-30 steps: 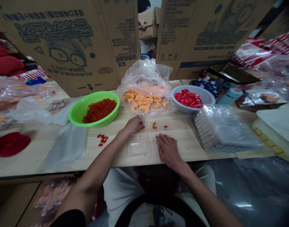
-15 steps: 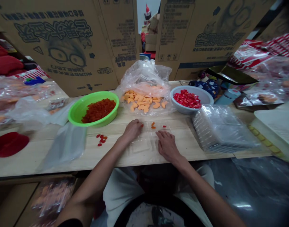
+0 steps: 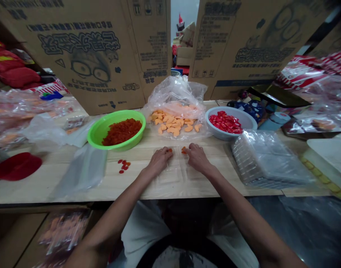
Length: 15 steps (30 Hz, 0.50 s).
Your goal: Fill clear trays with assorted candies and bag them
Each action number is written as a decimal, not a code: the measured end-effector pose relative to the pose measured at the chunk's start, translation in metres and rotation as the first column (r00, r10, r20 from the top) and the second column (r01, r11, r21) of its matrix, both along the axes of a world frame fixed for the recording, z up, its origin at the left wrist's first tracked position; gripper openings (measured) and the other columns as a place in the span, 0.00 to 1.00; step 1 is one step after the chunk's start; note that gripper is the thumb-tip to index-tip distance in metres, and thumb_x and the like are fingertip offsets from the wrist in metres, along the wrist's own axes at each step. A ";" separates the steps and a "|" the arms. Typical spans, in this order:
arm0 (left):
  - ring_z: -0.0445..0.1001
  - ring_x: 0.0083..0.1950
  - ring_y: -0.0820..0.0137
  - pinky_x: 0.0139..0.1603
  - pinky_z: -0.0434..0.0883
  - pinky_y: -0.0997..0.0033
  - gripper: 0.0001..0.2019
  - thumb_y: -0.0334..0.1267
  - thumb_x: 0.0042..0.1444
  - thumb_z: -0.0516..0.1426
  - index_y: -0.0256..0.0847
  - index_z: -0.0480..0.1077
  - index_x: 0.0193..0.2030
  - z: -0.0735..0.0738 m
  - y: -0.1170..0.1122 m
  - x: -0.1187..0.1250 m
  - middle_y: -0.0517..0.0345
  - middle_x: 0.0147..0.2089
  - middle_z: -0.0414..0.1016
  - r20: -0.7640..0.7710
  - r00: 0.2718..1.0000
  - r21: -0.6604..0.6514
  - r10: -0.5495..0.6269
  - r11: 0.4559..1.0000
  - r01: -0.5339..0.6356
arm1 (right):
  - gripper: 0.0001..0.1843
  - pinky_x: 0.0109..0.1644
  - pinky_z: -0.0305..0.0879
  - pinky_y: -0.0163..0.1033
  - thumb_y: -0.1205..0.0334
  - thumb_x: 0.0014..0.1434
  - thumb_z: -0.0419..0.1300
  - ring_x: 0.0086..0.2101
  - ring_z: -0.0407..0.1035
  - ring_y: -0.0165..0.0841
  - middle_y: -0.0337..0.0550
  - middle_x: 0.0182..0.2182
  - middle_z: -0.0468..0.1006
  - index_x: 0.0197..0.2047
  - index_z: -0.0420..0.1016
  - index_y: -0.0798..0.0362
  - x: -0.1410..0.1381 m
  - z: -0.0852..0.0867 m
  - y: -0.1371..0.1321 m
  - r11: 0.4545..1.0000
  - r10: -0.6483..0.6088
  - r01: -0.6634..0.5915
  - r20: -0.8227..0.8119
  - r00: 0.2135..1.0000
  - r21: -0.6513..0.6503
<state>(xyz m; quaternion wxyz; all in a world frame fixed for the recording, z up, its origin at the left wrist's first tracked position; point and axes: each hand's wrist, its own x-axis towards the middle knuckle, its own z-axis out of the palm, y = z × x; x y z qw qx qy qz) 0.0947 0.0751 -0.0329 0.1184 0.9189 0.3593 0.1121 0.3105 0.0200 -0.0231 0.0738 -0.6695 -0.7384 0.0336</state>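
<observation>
My left hand (image 3: 160, 160) is closed at the left side of a clear plastic tray (image 3: 170, 175), a small orange gummy piece (image 3: 170, 150) showing at its fingertips. Across the tray, my right hand (image 3: 197, 157) has its fingers bent together on orange gummy pieces (image 3: 183, 150) near the tray's far edge. Several loose red-orange gummy pieces (image 3: 124, 166) lie on the table to the left. Beyond them stands a green basin (image 3: 93, 138) of dark orange gummies. Pale orange curved sweets (image 3: 173, 124) spill from a clear bag behind the tray.
A pale blue bowl (image 3: 252, 121) holds red-wrapped sweets. Stacked clear trays (image 3: 271, 160) stand at the right, beside a white bin (image 3: 324, 156). Flat plastic bags (image 3: 81, 175) and a red scoop-like dish (image 3: 19, 166) lie left. Large cardboard boxes (image 3: 103, 56) line the back.
My right hand has moved forward and its fingers have come onto the orange pieces, covering where the red piece lay. My left hand stays by the tray. The view has shifted slightly.
</observation>
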 end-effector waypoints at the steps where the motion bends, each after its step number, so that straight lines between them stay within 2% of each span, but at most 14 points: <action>1: 0.70 0.51 0.63 0.53 0.66 0.65 0.18 0.27 0.60 0.50 0.44 0.74 0.52 0.001 -0.003 -0.002 0.50 0.53 0.70 0.046 0.999 0.001 0.012 1.000 -0.012 | 0.27 0.46 0.58 0.44 0.77 0.54 0.52 0.47 0.64 0.44 0.54 0.47 0.72 0.54 0.77 0.50 0.001 0.001 -0.002 1.000 -0.019 0.019 -0.010 1.000 0.007; 4: 0.71 0.52 0.66 0.53 0.68 0.68 0.20 0.26 0.60 0.48 0.43 0.72 0.55 0.006 -0.014 -0.024 0.51 0.52 0.71 0.200 0.974 -0.002 0.108 0.994 -0.110 | 0.27 0.47 0.59 0.44 0.77 0.54 0.52 0.48 0.65 0.43 0.54 0.48 0.73 0.54 0.76 0.53 0.003 0.002 -0.021 0.996 -0.051 0.055 -0.069 0.996 0.067; 6: 0.72 0.51 0.68 0.53 0.69 0.70 0.22 0.24 0.58 0.47 0.43 0.73 0.53 0.008 -0.019 -0.056 0.52 0.51 0.73 0.251 0.937 -0.030 0.245 0.969 -0.245 | 0.26 0.50 0.59 0.45 0.75 0.56 0.51 0.50 0.66 0.43 0.55 0.50 0.73 0.55 0.75 0.54 0.001 -0.002 -0.043 0.990 -0.030 0.042 -0.088 0.996 0.137; 7: 0.74 0.49 0.68 0.52 0.69 0.70 0.23 0.23 0.56 0.47 0.42 0.74 0.52 0.008 -0.021 -0.077 0.52 0.49 0.75 0.257 0.901 -0.051 0.350 0.936 -0.349 | 0.24 0.52 0.59 0.46 0.74 0.57 0.51 0.52 0.65 0.43 0.55 0.51 0.73 0.55 0.75 0.54 0.000 -0.006 -0.055 0.985 -0.012 0.026 -0.079 0.997 0.171; 8: 0.75 0.47 0.68 0.51 0.70 0.70 0.23 0.22 0.55 0.47 0.41 0.75 0.51 0.009 -0.023 -0.100 0.52 0.47 0.76 0.252 0.844 -0.071 0.474 0.879 -0.472 | 0.23 0.53 0.59 0.47 0.72 0.58 0.51 0.54 0.65 0.44 0.55 0.53 0.72 0.55 0.74 0.54 -0.002 -0.011 -0.067 0.978 -0.008 0.021 -0.062 0.998 0.205; 10: 0.76 0.45 0.66 0.49 0.70 0.69 0.20 0.23 0.55 0.48 0.38 0.76 0.48 0.009 -0.027 -0.147 0.49 0.45 0.78 0.196 0.666 -0.101 0.720 0.690 -0.716 | 0.21 0.54 0.59 0.51 0.68 0.61 0.51 0.56 0.63 0.46 0.57 0.57 0.70 0.56 0.72 0.54 -0.006 -0.023 -0.088 0.973 -0.009 0.014 -0.023 1.000 0.230; 11: 0.77 0.45 0.64 0.49 0.70 0.67 0.19 0.24 0.56 0.49 0.37 0.77 0.47 0.010 -0.030 -0.168 0.48 0.45 0.79 0.156 0.574 -0.103 0.804 0.591 -0.800 | 0.21 0.54 0.59 0.52 0.66 0.63 0.50 0.57 0.63 0.47 0.58 0.58 0.69 0.57 0.71 0.54 -0.009 -0.029 -0.096 0.972 -0.020 0.022 -0.010 1.000 0.233; 12: 0.77 0.46 0.62 0.49 0.70 0.66 0.17 0.25 0.56 0.49 0.36 0.77 0.45 0.012 -0.033 -0.185 0.46 0.45 0.80 0.116 0.503 -0.097 0.857 0.514 -0.853 | 0.21 0.53 0.59 0.53 0.65 0.64 0.50 0.57 0.62 0.48 0.59 0.58 0.69 0.58 0.70 0.54 -0.012 -0.034 -0.102 0.973 -0.031 0.031 -0.002 1.000 0.231; 13: 0.78 0.46 0.60 0.49 0.70 0.65 0.16 0.26 0.57 0.50 0.36 0.78 0.44 0.016 -0.035 -0.198 0.45 0.44 0.80 0.081 0.465 -0.092 0.882 0.471 -0.877 | 0.21 0.53 0.59 0.54 0.64 0.65 0.49 0.57 0.63 0.49 0.60 0.58 0.69 0.59 0.68 0.55 -0.015 -0.039 -0.106 0.972 -0.045 0.044 0.000 0.999 0.230; 14: 0.78 0.46 0.59 0.49 0.70 0.65 0.14 0.27 0.57 0.52 0.36 0.78 0.42 0.021 -0.036 -0.206 0.45 0.44 0.81 0.057 0.462 -0.092 0.885 0.465 -0.880 | 0.22 0.53 0.59 0.55 0.63 0.65 0.49 0.57 0.62 0.49 0.60 0.58 0.69 0.60 0.67 0.55 -0.018 -0.043 -0.108 0.971 -0.059 0.057 -0.001 0.998 0.230; 15: 0.78 0.45 0.60 0.48 0.70 0.66 0.13 0.29 0.57 0.53 0.37 0.79 0.41 0.028 -0.035 -0.211 0.47 0.43 0.81 0.057 0.484 -0.095 0.873 0.488 -0.868 | 0.22 0.53 0.58 0.55 0.62 0.66 0.48 0.58 0.62 0.50 0.61 0.58 0.68 0.61 0.67 0.55 -0.021 -0.045 -0.109 0.970 -0.069 0.068 -0.003 0.998 0.233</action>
